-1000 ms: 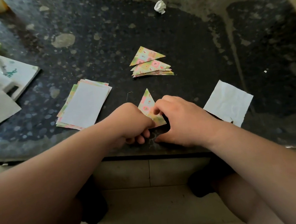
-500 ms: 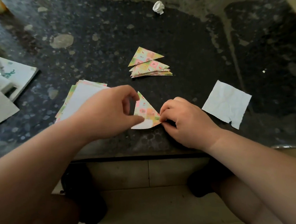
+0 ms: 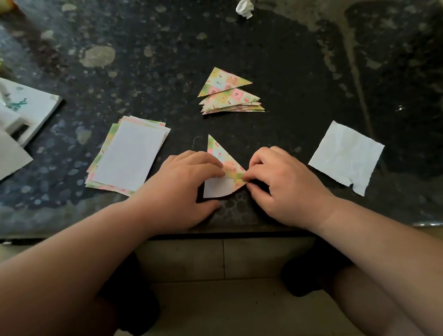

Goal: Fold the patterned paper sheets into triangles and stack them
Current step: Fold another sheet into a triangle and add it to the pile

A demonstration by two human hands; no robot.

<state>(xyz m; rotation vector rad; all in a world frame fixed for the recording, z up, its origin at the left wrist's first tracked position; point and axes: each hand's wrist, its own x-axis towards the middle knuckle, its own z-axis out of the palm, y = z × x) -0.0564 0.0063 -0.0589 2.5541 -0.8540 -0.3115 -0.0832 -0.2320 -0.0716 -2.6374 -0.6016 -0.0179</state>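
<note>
Several folded triangles already stacked. Half-folded sheet at the near edge of the table, left hand pressing it flat, right hand pinching its corner. Unfolded pile waits beside it, so plenty left.

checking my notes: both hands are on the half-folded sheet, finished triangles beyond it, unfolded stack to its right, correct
Wrong side: the head view shows the stack to the left of the sheet; a white scrap lies to its right. The left hand and right hand are both on the sheet, with the triangles beyond it.
</note>
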